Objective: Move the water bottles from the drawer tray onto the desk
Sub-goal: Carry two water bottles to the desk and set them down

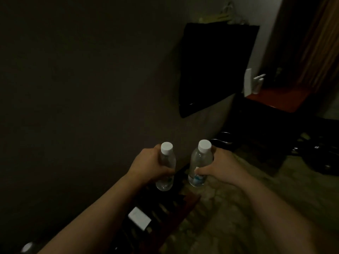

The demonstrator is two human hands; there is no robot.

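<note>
With the left hand (148,165) and right hand (220,166) each wrapped around an upright water bottle (166,168) (199,165) at lower centre, carry both level toward the red desk (275,99) at right, grips firm.

Single head-worn view looks forward and down, close above both forearms.

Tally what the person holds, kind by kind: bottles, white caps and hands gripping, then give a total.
Water bottles: 2, left bottle, right bottle
White caps: 2
Hands gripping: 2, left hand, right hand
Total: 6
</note>
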